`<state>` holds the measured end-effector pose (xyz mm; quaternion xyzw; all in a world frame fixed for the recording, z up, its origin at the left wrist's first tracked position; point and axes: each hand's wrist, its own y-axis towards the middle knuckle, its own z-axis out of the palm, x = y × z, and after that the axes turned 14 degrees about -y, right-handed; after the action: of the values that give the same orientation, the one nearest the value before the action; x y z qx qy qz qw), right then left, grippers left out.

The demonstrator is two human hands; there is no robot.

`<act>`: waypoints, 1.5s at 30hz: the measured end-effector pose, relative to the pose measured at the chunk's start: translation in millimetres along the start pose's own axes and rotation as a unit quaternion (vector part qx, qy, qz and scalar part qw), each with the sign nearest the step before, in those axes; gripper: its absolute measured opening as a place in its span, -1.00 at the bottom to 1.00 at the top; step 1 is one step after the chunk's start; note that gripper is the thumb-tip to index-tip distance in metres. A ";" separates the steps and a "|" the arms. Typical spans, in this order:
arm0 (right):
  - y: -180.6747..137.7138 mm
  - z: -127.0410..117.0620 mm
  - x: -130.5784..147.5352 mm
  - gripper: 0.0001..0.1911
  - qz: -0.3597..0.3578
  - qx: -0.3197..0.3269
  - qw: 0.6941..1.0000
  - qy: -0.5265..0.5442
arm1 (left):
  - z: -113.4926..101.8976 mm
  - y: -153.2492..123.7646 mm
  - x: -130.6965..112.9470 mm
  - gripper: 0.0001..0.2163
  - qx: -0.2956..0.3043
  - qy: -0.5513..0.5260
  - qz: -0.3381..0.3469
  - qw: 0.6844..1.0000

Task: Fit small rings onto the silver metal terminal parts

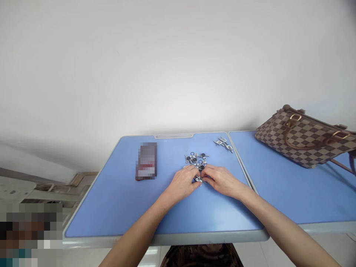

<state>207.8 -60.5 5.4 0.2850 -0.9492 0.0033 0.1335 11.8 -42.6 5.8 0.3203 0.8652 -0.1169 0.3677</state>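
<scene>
the left hand and the right hand are half closed around one small metal clip between them; i cannot tell if they really grip it. just behind lies one pile of small metal parts. on the blue table are also about four metal clips and one blurred dark object. one checked brown handbag stands on the next table.

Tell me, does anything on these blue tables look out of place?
The brown checkered handbag looks out of place: it is a personal bag sitting on the right-hand blue table, apart from the loose metal fittings heaped at the left hand and right hand.
</scene>
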 end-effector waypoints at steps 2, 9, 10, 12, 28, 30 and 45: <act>0.9 3.1 0.7 -0.88 0.000 0.016 0.999 -0.032 | 0.1 0.0 0.0 -0.95 0.001 -0.003 -0.002 1.000; 0.2 -1.1 -0.2 -0.89 -0.004 0.009 1.000 -0.028 | -0.5 0.2 0.3 -0.94 0.002 -0.011 -0.003 1.000; 0.2 -1.9 -1.4 -0.89 0.005 0.000 1.000 -0.024 | -0.7 0.3 0.5 -0.93 0.001 -0.015 -0.004 1.000; 0.3 -2.1 -4.2 -0.89 0.026 -0.010 0.999 -0.037 | -1.3 0.6 0.8 -0.92 0.001 -0.028 -0.007 1.000; -3.4 -11.7 4.6 -0.90 0.017 0.056 0.996 -0.074 | -5.1 2.8 1.0 -0.88 -0.012 -0.129 -0.038 0.991; -2.6 -10.2 8.9 -0.85 0.025 0.072 0.993 -0.087 | -5.2 3.1 0.8 -0.87 -0.014 -0.139 -0.043 0.989; -0.1 -10.3 10.0 -0.88 0.049 0.090 0.986 -0.132 | -24.3 3.6 18.0 -0.85 -0.073 -0.186 -0.081 0.977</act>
<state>202.4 -65.2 17.9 0.2472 -0.9670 0.0581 -0.0194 -9.0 -20.8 10.2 0.1941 0.8111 -0.1401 0.5336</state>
